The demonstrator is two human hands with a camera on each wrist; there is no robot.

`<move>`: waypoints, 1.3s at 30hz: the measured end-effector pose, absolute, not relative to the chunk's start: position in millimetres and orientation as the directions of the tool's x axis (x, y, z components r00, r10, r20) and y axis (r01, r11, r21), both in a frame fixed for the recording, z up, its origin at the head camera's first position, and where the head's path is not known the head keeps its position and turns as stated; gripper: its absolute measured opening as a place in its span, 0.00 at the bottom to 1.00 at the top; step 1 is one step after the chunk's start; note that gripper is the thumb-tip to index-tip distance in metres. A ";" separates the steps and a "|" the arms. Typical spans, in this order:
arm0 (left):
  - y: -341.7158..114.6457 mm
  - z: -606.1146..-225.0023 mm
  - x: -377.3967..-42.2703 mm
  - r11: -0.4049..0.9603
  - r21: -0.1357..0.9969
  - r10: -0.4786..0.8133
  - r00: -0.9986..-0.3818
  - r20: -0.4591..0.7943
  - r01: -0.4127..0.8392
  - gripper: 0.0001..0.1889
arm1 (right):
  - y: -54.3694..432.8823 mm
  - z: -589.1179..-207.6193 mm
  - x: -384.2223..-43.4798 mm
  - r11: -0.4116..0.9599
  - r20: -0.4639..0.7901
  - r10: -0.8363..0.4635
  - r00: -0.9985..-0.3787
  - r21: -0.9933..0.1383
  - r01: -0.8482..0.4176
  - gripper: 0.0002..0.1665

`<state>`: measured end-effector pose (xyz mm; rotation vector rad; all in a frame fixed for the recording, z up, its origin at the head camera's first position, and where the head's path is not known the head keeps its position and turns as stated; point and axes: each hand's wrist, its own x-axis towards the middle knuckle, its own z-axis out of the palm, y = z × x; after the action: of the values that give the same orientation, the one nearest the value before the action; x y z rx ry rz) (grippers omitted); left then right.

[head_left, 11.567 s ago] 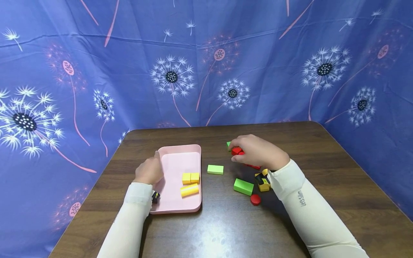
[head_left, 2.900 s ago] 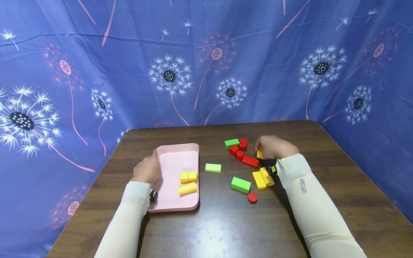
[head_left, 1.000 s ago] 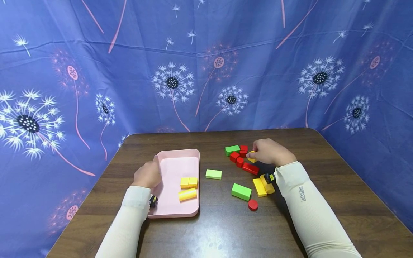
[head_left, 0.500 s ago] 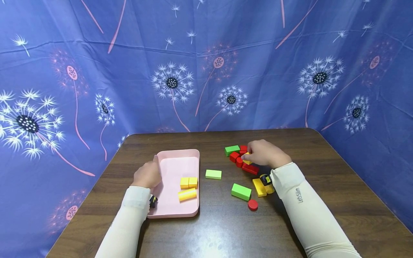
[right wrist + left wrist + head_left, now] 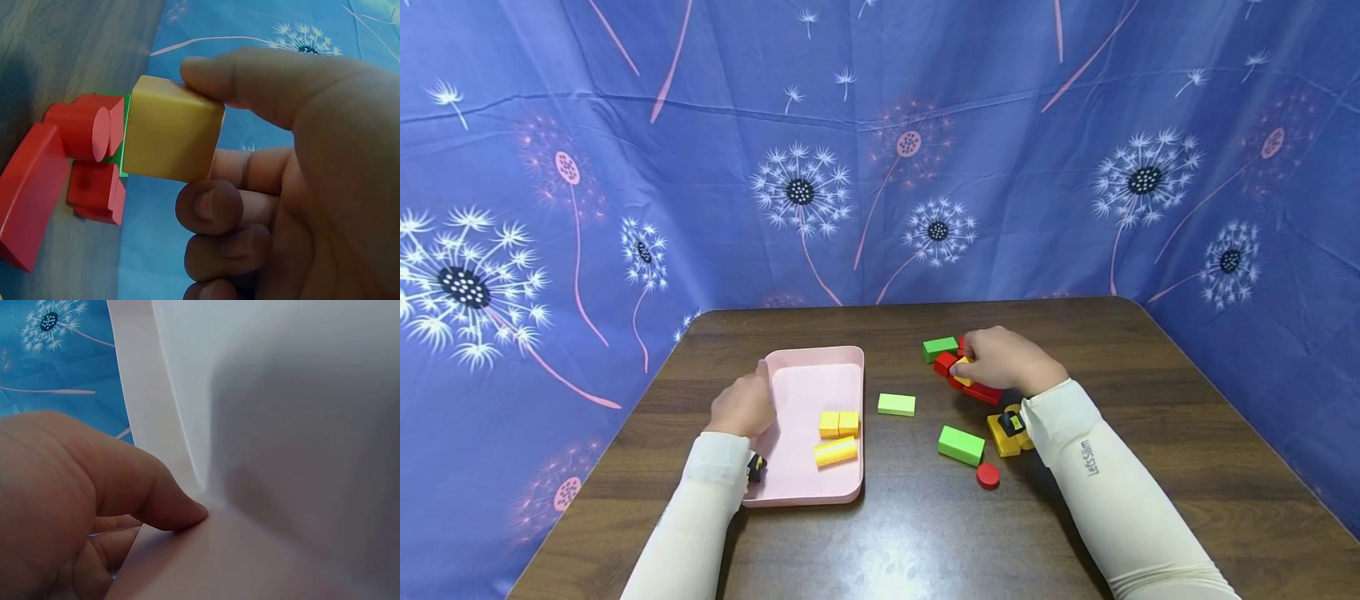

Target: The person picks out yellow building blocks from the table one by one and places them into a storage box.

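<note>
My left hand (image 5: 743, 406) grips the left wall of the pink tray (image 5: 812, 355), with the thumb on the inner side and fingers behind the wall in the left wrist view. Inside the tray lie two yellow cubes (image 5: 838, 425) and a yellow cylinder (image 5: 836, 452). Between thumb and fingers my right hand (image 5: 1011, 360) pinches a yellow block (image 5: 172, 131), raised over the red blocks. Below it the right wrist view shows a red cylinder (image 5: 78, 131), a long red block (image 5: 31, 194) and smaller red blocks (image 5: 94, 190), with a green block (image 5: 940, 349) behind.
A light green block (image 5: 897, 405) lies right of the tray. Nearer the front are a green block (image 5: 961, 447) and a red disc (image 5: 988, 476). A flat yellow block (image 5: 1002, 435) and a partly hidden yellow cylinder (image 5: 1026, 440) sit under my right wrist. A patterned blue cloth (image 5: 880, 208) hangs behind the table.
Since 2.9 s ago my right hand has carried the yellow block leftward from right of the red group to above it. My left hand keeps its place on the tray, whose contents are unchanged.
</note>
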<state>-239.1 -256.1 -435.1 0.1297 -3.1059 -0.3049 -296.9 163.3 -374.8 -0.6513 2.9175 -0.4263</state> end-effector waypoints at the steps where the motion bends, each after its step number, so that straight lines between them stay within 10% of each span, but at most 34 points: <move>1: -256.0 -435.1 -239.1 0.977 0.197 -0.085 -0.996 0.008 -0.082 0.37 | 162.9 -374.8 -296.4 0.867 -0.055 -0.435 -0.899 -0.295 -0.401 0.20; 39: -255.8 -434.1 -237.5 0.980 0.189 -0.063 -0.997 0.038 -0.055 0.36 | 150.7 -364.6 -283.7 0.834 0.067 -0.490 -0.869 -0.255 -0.489 0.19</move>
<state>-237.5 -255.8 -434.1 0.0916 -3.0829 -0.2921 -283.7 150.7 -364.6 -0.8026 3.0078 -0.4170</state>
